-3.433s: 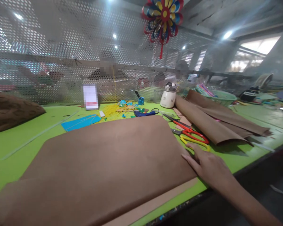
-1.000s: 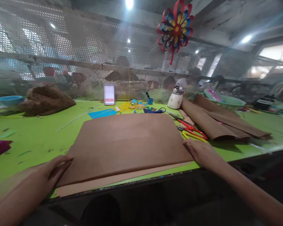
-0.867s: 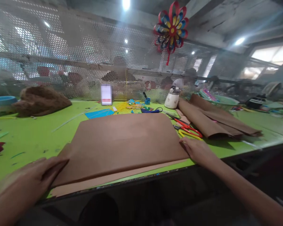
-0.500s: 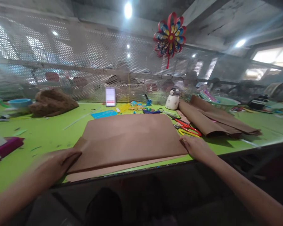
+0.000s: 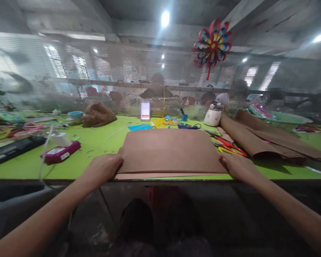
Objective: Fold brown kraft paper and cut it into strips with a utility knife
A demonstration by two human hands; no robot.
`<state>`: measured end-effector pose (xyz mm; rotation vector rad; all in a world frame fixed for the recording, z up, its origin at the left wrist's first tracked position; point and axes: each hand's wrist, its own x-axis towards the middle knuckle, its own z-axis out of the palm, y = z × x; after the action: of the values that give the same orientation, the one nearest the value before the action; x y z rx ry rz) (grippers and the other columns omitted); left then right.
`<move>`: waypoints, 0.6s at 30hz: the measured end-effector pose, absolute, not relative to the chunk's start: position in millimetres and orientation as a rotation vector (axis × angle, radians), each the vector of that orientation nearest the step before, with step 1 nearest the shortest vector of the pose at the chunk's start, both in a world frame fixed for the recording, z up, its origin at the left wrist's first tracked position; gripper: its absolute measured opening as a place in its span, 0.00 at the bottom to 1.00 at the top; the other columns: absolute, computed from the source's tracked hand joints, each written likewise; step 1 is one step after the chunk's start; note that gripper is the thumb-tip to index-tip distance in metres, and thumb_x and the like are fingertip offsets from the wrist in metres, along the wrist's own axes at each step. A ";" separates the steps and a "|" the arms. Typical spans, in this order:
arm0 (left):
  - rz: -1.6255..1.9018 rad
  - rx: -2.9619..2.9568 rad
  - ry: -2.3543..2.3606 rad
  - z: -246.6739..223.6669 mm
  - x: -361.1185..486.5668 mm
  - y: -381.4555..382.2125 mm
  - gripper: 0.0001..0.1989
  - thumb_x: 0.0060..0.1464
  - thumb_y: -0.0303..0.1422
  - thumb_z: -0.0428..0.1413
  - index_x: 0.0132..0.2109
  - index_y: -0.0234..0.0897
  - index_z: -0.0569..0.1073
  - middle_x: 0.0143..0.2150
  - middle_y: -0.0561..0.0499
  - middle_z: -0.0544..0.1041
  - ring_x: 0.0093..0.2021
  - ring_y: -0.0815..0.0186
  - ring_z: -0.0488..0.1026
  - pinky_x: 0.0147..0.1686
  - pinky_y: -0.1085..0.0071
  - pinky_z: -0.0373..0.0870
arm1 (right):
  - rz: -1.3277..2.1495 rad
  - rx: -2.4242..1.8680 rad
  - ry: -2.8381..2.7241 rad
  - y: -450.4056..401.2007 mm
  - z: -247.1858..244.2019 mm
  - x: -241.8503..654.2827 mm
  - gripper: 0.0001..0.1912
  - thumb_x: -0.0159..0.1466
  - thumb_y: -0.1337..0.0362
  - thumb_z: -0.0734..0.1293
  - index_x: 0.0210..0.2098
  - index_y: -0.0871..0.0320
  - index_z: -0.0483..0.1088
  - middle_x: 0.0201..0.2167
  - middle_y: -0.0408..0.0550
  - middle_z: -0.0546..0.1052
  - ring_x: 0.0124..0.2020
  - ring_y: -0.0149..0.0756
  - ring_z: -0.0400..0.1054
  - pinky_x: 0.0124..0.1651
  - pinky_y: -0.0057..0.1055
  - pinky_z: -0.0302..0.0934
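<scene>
Brown paper sheet [image 5: 171, 151] lies at near edge of green table [image 5: 103, 137], apparently folded already. Left hand [image 5: 107, 166] pinches left side, right hand [image 5: 237, 166] grips right side. Paler strip [image 5: 149, 175] protrudes nearward, seemingly left uncovered; red-handled scissors [image 5: 224, 141] lie right, unheld.

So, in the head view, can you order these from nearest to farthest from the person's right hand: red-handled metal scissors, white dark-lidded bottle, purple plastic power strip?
1. Red-handled metal scissors: just beyond the right hand.
2. White dark-lidded bottle: farther back on the green table.
3. Purple plastic power strip: far left, past the left hand.
</scene>
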<state>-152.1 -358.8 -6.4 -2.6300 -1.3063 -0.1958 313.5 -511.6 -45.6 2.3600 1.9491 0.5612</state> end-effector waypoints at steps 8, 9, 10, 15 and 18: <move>-0.224 -2.533 -0.843 6.6 -142.0 -374.7 0.09 0.59 0.25 0.48 0.36 0.35 0.72 0.43 0.41 0.70 0.44 0.56 0.67 0.45 0.62 0.65 | 0.631 1.963 2.211 -503.1 -27.8 298.6 0.12 0.63 0.72 0.58 0.40 0.57 0.71 0.41 0.55 0.74 0.45 0.46 0.65 0.43 0.38 0.58; -0.209 -2.569 -0.795 6.0 -141.3 -372.7 0.09 0.59 0.25 0.47 0.38 0.35 0.72 0.44 0.42 0.70 0.43 0.58 0.67 0.44 0.63 0.65 | 0.616 1.910 2.264 -502.4 -27.0 298.3 0.13 0.63 0.73 0.57 0.41 0.56 0.71 0.41 0.55 0.73 0.45 0.45 0.65 0.44 0.38 0.58; -0.169 -2.616 -0.758 5.6 -140.8 -370.2 0.10 0.60 0.25 0.46 0.41 0.36 0.71 0.43 0.43 0.70 0.41 0.60 0.68 0.42 0.65 0.65 | 0.596 1.874 2.312 -502.0 -27.1 298.8 0.14 0.63 0.73 0.57 0.42 0.56 0.71 0.41 0.54 0.73 0.44 0.44 0.65 0.44 0.37 0.58; 0.088 -2.697 -0.732 15.7 -131.5 -372.5 0.13 0.62 0.28 0.45 0.50 0.40 0.70 0.34 0.47 0.72 0.33 0.62 0.70 0.30 0.70 0.61 | 0.563 1.884 2.433 -502.1 -35.5 308.2 0.17 0.63 0.75 0.55 0.42 0.56 0.70 0.40 0.54 0.74 0.41 0.40 0.67 0.41 0.33 0.59; 0.156 -2.697 -0.841 25.0 -115.9 -390.9 0.16 0.65 0.33 0.43 0.56 0.42 0.67 0.30 0.48 0.74 0.28 0.64 0.71 0.26 0.72 0.58 | 0.695 1.846 2.486 -501.7 -41.3 313.0 0.16 0.62 0.74 0.56 0.43 0.57 0.70 0.39 0.53 0.74 0.39 0.41 0.68 0.39 0.34 0.59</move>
<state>-115.9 -390.9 25.0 -2.6974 -0.8411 0.1561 313.0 -501.7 -41.3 1.8456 2.4855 0.6955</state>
